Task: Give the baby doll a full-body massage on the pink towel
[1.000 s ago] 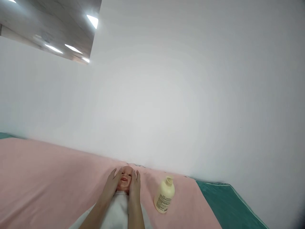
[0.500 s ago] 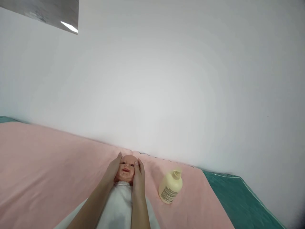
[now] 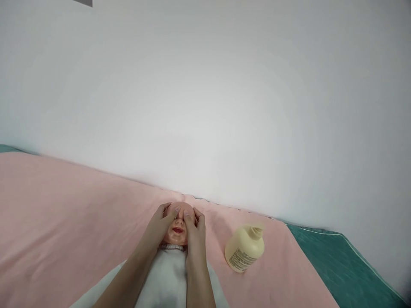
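Note:
A baby doll (image 3: 177,237) in a white garment lies on its back, head toward the wall. My left hand (image 3: 161,223) cups one side of the doll's head, its thumb lying over the brow and eye. On the opposite side my right hand (image 3: 196,229) wraps the head in the same way, fingers along the temple and thumb by the other eye. Both thumbs cover the doll's eyes; its nose and red mouth show between my hands. To the right of my right hand stands a pale yellow pump bottle (image 3: 244,248) with a printed label.
A pink sheet (image 3: 80,214) lies under the doll and bottle. Green cloth (image 3: 349,265) shows at the right edge and far left corner. A white wall (image 3: 205,107) rises directly behind. A grey panel's corner (image 3: 86,2) shows at the top left.
My thumbs have moved inward from the sides of the doll's head onto its brow and eyes. The view has shifted, so doll and bottle appear farther right.

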